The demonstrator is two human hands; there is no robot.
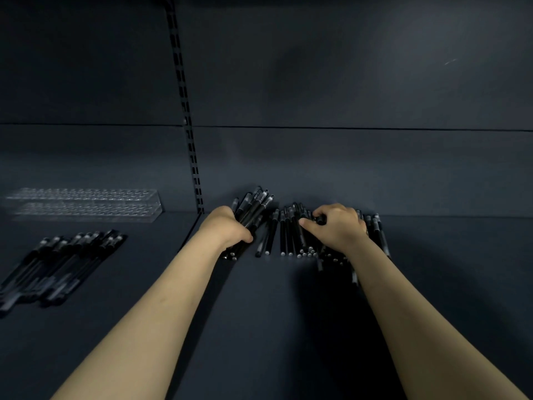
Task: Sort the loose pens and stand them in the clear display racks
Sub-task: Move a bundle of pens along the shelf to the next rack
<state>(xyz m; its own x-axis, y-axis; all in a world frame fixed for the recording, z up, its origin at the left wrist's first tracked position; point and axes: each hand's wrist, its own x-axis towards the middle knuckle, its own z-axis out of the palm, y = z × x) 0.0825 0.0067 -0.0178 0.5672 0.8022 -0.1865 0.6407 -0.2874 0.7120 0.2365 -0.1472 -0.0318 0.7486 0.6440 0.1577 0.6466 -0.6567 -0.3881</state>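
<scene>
A dark shelf (pixel 259 327) runs below a dark back panel (pixel 346 82). At the far left stand two clear display racks (pixel 86 204), and in front of them a row of pens (pixel 63 264) lies flat. A pile of loose pens (pixel 291 235) lies at the back, right of centre. The left hand (pixel 227 228) grips a bundle of pens (pixel 252 206), its fingers wrapped round it. The right hand (pixel 337 226) rests on the pile, its fingers (pixel 320 217) curled into the pens; whether they pinch one, I cannot tell.

Head view looks forward and down onto shelf (pixel 259 327).
</scene>
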